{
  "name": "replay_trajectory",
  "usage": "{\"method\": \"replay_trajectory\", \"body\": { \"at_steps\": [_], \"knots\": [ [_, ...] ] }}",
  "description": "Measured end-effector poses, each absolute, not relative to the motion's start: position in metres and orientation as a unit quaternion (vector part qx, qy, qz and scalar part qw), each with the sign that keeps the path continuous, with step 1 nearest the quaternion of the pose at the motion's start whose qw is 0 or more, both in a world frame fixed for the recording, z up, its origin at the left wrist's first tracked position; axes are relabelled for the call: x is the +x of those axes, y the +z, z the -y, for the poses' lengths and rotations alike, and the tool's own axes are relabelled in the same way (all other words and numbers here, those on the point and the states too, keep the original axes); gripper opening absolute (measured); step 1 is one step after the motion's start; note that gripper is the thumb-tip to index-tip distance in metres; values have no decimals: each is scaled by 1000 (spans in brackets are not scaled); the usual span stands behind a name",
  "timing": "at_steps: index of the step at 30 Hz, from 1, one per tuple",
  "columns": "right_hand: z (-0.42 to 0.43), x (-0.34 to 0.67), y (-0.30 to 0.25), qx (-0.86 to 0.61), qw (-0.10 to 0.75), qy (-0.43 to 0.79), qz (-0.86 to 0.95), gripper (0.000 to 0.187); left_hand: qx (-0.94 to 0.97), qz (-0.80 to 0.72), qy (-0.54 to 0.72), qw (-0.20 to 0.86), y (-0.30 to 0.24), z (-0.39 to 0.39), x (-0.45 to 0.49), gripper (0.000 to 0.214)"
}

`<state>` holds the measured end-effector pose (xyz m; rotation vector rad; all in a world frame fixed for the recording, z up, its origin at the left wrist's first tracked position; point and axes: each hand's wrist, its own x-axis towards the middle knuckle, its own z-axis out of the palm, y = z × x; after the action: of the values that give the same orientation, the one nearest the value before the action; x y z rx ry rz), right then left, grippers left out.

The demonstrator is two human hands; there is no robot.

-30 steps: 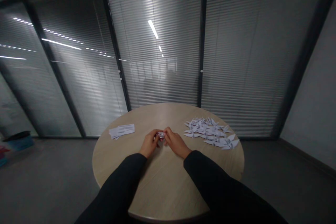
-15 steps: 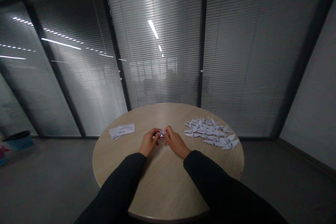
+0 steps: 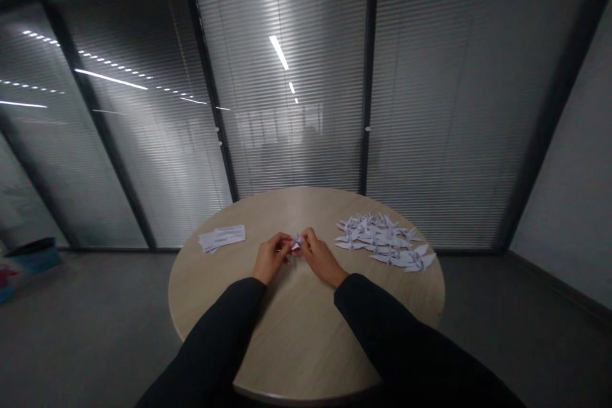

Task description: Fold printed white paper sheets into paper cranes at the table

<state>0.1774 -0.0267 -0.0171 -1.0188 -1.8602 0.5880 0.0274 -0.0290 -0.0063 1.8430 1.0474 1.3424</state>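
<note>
The person's left hand [image 3: 271, 258] and right hand [image 3: 319, 259] meet over the middle of a round wooden counter [image 3: 296, 331], and between them sits a small folded paper [image 3: 296, 243], white and partly hidden by the fingertips. The grip of the left hand is closed to a pinch, thumb against fingers, on the left side of the small folded paper. The grip of the right hand is pinched in the same way on its right side, so both hands hold the one piece. Whether the paper touches the counter or is held just above it cannot be told, and its exact shape is too small to make out.

To the right of the small folded paper, and a little farther from the person, lies a pile of paper cranes [image 3: 385, 242], white and spread loosely toward the counter's edge, well apart from the hands. To the left of the small folded paper lies a stack of flat sheets [image 3: 222, 237], also clear of both hands. Nearer the person than the paper, two black sleeves [image 3: 220, 338] run back from the wrists across the counter. Beyond the paper stands a glass wall with closed blinds [image 3: 296, 108], and far to its left, on the floor, is a dark and blue bin [image 3: 33, 255].
</note>
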Motion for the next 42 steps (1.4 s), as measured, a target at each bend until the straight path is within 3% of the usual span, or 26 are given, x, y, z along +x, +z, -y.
{"method": "replay_trajectory", "body": {
  "at_steps": [11,19,23,28,42],
  "knots": [
    [29,180,-12,-400,463,246,752,11,731,-376,476,312,-4,32,29,16],
    [33,179,-10,-409,466,248,744,30,743,-361,479,296,-4,33,27,16],
    [32,178,-10,-416,464,253,740,29,749,-364,473,287,-2,35,27,15],
    [32,178,-9,-371,480,308,733,24,740,-370,479,294,0,37,29,14],
    [25,178,-12,-309,520,433,668,31,734,-372,490,289,0,36,29,20]
  ]
}}
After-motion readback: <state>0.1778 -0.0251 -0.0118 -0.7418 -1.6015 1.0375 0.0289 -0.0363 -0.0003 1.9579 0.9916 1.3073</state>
